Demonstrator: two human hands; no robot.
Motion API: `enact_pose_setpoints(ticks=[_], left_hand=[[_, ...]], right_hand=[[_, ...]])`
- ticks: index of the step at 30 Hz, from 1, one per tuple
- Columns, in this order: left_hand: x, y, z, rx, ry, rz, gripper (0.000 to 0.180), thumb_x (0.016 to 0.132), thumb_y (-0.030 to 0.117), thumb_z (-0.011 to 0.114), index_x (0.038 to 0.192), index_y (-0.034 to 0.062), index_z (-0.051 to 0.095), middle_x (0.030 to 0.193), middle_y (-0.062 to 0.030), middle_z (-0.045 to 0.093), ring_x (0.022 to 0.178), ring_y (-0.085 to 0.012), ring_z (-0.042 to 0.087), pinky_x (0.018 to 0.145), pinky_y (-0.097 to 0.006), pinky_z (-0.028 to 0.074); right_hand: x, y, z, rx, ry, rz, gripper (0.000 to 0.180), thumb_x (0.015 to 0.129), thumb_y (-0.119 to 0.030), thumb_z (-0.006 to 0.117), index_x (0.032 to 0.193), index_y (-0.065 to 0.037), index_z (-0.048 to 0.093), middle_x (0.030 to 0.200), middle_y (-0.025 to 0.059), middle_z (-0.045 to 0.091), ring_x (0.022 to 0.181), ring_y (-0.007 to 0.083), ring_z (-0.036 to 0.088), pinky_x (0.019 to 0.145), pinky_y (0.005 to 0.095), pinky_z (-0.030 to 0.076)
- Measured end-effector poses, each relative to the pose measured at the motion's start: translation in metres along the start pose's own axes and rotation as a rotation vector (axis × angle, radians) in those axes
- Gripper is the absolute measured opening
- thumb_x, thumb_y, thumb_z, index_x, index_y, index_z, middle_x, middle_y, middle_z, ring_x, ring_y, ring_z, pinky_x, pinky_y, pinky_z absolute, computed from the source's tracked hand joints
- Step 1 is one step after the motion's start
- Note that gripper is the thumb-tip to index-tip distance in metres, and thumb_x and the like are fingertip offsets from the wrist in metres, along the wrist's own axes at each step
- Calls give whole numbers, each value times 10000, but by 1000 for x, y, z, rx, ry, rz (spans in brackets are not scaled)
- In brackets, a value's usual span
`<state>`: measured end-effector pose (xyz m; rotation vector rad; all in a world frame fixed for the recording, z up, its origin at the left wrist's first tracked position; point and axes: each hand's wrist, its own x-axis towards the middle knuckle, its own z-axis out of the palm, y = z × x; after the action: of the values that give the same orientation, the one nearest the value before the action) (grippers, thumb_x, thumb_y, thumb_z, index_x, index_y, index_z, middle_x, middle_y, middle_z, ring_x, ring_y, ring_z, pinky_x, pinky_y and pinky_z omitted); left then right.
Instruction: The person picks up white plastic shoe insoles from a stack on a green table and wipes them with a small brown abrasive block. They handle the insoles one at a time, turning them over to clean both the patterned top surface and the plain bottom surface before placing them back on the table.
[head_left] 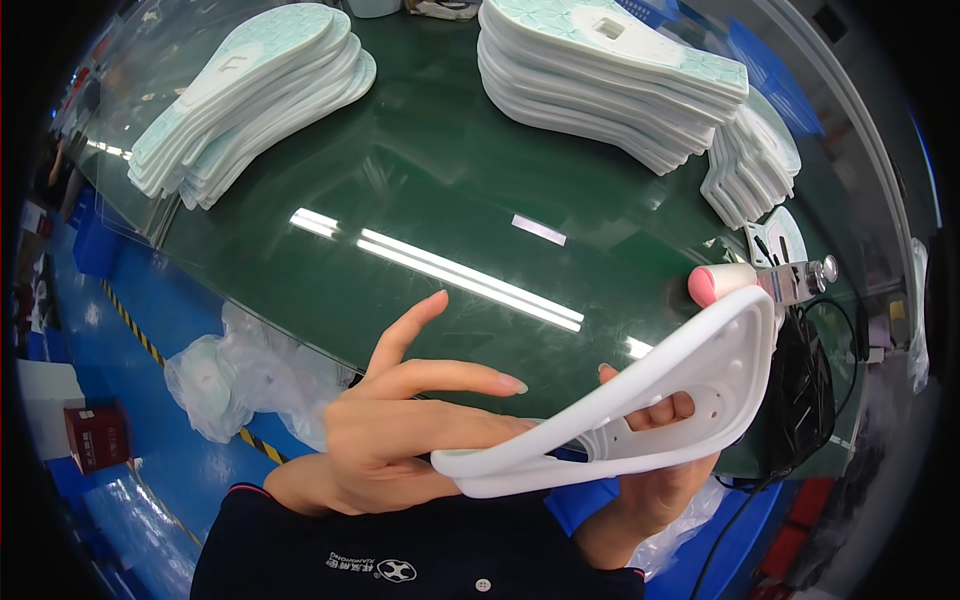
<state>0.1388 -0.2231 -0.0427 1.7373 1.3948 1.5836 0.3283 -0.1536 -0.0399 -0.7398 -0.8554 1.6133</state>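
A hollow white plastic shell (620, 400) with a raised rim, one broad end and one narrow end is held tilted above the near edge of the table. My right hand (665, 490) supports it from below, and its fingertips show through an opening in the broad end. At the narrow end is my left hand (390, 430), with lower fingers closed against the shell and two fingers stretched away from it. Part of that grip is hidden behind the rim. Just past the broad end lies a pink-and-white bottle (722, 284) beside a clear dispenser bottle (800, 282) with a metal top.
Stacks of pale patterned panels stand at the far left (250, 100) and far right (610, 90) of the green table (420, 210). A smaller panel stack (750, 165) sits farther right. A black bag (800, 390) and cable lie at right. Plastic wrapping (250, 370) is at lower left.
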Motion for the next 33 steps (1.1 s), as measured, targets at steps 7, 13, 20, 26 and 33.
enact_pose_setpoints(ticks=[7, 13, 20, 26, 33], left_hand=[[0, -2, 0, 21, 11, -10, 196, 621, 152, 723, 788, 60, 680, 783, 4, 664, 867, -184, 614, 995, -491, 232], [2, -3, 2, 70, 33, -21, 169, 611, 133, 727, 759, 69, 677, 760, -2, 662, 850, -192, 620, 983, -508, 247], [-5, -12, 12, 8, 228, -135, 129, 621, 98, 722, 711, 40, 650, 679, -37, 642, 805, -243, 628, 965, -533, 273], [-3, -8, 16, -39, 220, -148, 105, 670, 132, 692, 732, 54, 660, 728, -45, 663, 828, -228, 617, 991, -520, 235], [-6, -6, 12, -27, 203, -176, 121, 668, 152, 694, 751, 69, 664, 745, -33, 667, 851, -219, 609, 1005, -490, 225]], right_hand=[[4, 4, 0, 27, -67, 1, 756, 597, -43, 774, 1188, 127, 334, 1096, 280, 494, 1022, 342, 524, 871, 438, 437], [6, 7, 1, 31, -77, -42, 729, 601, -6, 748, 1200, 104, 347, 1113, 252, 497, 1038, 339, 514, 899, 463, 409], [12, 11, 5, -33, -239, -205, 654, 607, 23, 724, 1167, 98, 394, 1122, 169, 486, 1054, 274, 501, 926, 446, 397], [10, 4, 3, -68, -257, -224, 646, 588, 21, 731, 1145, 99, 413, 1094, 156, 490, 1043, 261, 507, 933, 441, 392], [10, 3, 15, -107, -228, -234, 638, 569, 24, 738, 1129, 89, 441, 1079, 150, 496, 1042, 261, 507, 927, 430, 400]])
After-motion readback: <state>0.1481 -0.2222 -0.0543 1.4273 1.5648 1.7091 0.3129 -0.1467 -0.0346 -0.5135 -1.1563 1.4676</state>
